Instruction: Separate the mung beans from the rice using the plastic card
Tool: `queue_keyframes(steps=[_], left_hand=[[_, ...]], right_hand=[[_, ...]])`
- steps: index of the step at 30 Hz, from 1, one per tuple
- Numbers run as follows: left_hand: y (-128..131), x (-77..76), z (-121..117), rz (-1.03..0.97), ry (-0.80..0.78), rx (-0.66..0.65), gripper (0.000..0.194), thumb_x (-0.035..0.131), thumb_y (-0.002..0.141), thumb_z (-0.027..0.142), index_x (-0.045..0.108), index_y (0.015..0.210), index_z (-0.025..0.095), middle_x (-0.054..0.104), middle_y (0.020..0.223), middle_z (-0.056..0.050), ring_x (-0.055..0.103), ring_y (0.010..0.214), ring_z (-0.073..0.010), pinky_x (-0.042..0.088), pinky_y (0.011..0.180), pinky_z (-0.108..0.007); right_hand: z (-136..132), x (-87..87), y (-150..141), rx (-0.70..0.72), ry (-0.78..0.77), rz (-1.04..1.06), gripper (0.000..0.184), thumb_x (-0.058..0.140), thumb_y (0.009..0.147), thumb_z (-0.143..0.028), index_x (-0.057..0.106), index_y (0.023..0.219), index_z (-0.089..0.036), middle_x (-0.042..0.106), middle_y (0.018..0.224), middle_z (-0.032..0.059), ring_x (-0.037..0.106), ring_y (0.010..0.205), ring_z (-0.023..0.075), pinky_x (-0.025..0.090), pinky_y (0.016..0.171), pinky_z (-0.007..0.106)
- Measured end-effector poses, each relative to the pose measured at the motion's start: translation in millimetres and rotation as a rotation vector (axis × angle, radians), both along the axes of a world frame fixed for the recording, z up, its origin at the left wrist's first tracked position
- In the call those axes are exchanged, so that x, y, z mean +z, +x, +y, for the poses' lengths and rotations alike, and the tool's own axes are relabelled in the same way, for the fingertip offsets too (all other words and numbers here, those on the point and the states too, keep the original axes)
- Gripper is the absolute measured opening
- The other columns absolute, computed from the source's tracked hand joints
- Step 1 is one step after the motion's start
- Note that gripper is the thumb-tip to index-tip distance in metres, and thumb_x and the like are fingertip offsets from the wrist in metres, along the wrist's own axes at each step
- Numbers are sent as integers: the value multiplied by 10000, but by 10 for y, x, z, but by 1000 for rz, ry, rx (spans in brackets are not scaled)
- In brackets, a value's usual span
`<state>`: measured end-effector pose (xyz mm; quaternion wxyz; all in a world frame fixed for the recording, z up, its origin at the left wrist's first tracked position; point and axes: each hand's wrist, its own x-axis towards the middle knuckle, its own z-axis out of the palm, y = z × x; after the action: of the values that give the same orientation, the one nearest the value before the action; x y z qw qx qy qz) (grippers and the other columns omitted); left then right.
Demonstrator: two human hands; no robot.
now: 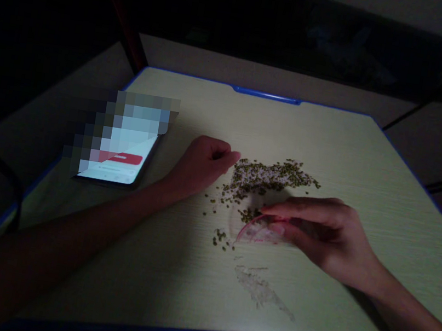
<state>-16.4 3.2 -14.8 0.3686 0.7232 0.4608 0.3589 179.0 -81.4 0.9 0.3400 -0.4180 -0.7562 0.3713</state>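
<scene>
Green beans that look like mung beans (298, 172), mixed with small white grains, lie in a loose pile at the middle of the table. My left hand (204, 163) rests at the pile's left end, fingers curled and thumb against them; whatever it holds, if anything, is hidden. Between the thumb and fingers of my right hand (327, 234) is a small clear plastic bag (258, 232) with a red line along its curved mouth. The bag lies low over the table just in front of the pile, some beans at its mouth. A few stray beans (220, 238) sit left of the bag.
A lit phone or tablet (121, 164) leans at the left side, its upper part blurred out. The pale table (170, 285) has a blue rim and a blue handle piece (267, 95) at the far edge. A greyish worn mark (262, 290) shows near the front.
</scene>
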Motion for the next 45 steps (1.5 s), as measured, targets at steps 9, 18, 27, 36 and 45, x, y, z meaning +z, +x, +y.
queue_keyframes(steps=[9,18,27,36,45], left_hand=[[-2,-8,5,0,9,-4,367,489,752,243,395,407,157,306,364,79,274,391,-46,223,459,-228],[-3,-3,3,19,5,-1,363,483,749,255,384,412,162,298,368,78,266,394,-48,240,472,-230],[-4,0,-4,11,-10,1,360,485,749,253,381,416,162,300,373,74,267,404,-52,245,481,-234],[-7,-17,10,5,13,-3,366,487,747,250,386,406,163,295,360,79,261,393,-51,235,470,-232],[-3,-19,9,0,4,-8,373,488,748,249,374,404,162,297,373,75,265,402,-52,233,471,-239]], right_hand=[[19,1,-30,35,2,-80,200,600,766,-78,710,920,-144,742,843,28,681,712,104,525,605,137],[-20,-3,-44,76,-10,-121,216,577,762,-85,723,905,-153,740,746,37,667,594,129,498,475,179],[-5,-22,-31,-89,-159,-18,191,594,762,-141,714,911,-154,732,820,63,662,662,155,509,510,235],[-8,-51,-105,-81,-122,-48,210,587,782,-158,706,955,-155,729,898,85,661,705,169,513,554,260],[-12,-51,-80,-4,-126,-42,224,584,790,-151,711,968,-196,733,853,45,664,681,144,510,529,220]])
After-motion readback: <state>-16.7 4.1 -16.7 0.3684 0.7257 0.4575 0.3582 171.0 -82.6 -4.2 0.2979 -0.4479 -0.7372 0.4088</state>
